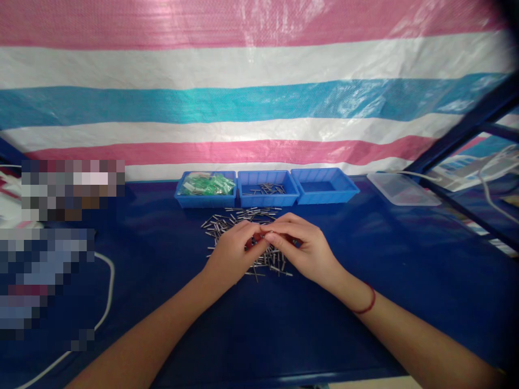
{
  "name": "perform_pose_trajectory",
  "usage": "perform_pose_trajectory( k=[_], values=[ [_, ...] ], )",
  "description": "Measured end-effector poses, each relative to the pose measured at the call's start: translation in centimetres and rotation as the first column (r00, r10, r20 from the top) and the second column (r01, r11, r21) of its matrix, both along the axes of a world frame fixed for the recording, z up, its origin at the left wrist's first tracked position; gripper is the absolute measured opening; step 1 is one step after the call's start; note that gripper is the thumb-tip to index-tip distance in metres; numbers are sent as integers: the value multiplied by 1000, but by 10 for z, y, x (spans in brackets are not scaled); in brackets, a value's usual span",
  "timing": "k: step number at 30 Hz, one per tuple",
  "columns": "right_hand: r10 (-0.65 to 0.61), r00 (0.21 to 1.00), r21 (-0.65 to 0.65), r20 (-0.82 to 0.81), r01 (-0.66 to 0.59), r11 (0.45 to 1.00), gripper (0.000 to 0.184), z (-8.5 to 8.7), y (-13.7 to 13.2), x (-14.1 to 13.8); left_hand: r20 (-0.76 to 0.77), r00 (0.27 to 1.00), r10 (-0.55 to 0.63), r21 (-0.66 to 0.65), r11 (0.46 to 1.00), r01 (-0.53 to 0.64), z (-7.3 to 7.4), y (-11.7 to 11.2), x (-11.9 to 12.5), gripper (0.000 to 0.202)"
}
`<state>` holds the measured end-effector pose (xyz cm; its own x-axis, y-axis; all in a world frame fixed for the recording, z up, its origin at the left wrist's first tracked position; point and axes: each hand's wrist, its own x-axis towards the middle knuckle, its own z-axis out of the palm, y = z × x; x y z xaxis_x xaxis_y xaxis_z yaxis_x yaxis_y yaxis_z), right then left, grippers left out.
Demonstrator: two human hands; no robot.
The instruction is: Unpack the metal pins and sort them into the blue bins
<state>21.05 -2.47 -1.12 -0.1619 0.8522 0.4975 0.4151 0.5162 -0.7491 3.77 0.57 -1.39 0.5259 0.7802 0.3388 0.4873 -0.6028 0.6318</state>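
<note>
A loose pile of metal blind rivets (265, 262) lies on the dark blue table. Over it, my left hand (237, 246) and my right hand (304, 243) meet, their fingertips pinched together at the middle. Whatever sits between the fingers is too small and too covered to name. Both thumbs point inward, and the curled fingers hide part of the pile. Just beyond the hands stands a blue bin (267, 201) with some rivets inside.
To that bin's left, another blue bin (206, 201) holds green-and-clear plastic packets (206, 185); a third blue bin (324, 197) is on the right. A clear plastic lid (405, 189) lies farther right. A white cable (111, 281) curves along the left. Striped sheeting (259, 102) hangs behind.
</note>
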Motion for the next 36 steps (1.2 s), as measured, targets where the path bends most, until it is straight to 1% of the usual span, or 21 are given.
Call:
perform_pose_trajectory(
  k=[2,5,8,11,13,15,18,20,21,23,25,27,31,34,36],
  values=[
    [5,1000,-15,18,-5,1000,21,2,0,2,25,1000,18,-1,1000,-18,2,1,-2,20],
    [-5,1000,-35,31,6,999,23,4,2,5,61,997,48,-8,999,-47,5,3,-5,11],
    [-5,999,-58,40,7,998,22,4,3,6,63,997,54,5,999,-54,8,4,-8,6],
    [32,997,-67,74,-27,997,21,2,5,6,56,996,69,29,997,-71,9,4,-8,9],
    [40,995,-65,93,-34,997,25,1,9,7,76,993,86,30,996,-88,10,3,-7,11],
    [-29,997,-64,77,33,997,29,2,17,9,103,991,88,9,996,-89,10,3,-7,19],
    [-231,973,-80,6,230,970,38,8,38,11,103,992,73,-15,997,-72,9,4,-8,27],
    [-330,944,-89,-18,327,941,47,13,53,13,73,995,71,-3,998,-71,7,5,-10,25],
    [-353,936,-97,-12,350,932,51,16,60,14,53,996,71,10,997,-72,6,5,-11,25],
    [-371,929,-128,-9,367,921,56,19,67,16,2,998,69,37,997,-69,6,7,-13,24],
    [-368,929,-174,-42,356,918,57,19,65,20,-53,996,66,61,996,-62,6,9,-14,23],
    [-355,931,-225,-89,328,917,55,14,56,26,-109,992,62,85,995,-52,9,12,-14,22],
    [-335,934,-334,-124,279,900,48,-6,38,39,-257,966,33,142,990,4,15,25,-11,23],
    [-315,938,-379,-143,242,893,43,-18,37,44,-383,923,35,183,982,39,17,40,-7,26],
    [-281,947,-389,-154,204,899,41,-22,40,43,-448,893,28,188,980,64,18,48,-2,26]
  ],
)
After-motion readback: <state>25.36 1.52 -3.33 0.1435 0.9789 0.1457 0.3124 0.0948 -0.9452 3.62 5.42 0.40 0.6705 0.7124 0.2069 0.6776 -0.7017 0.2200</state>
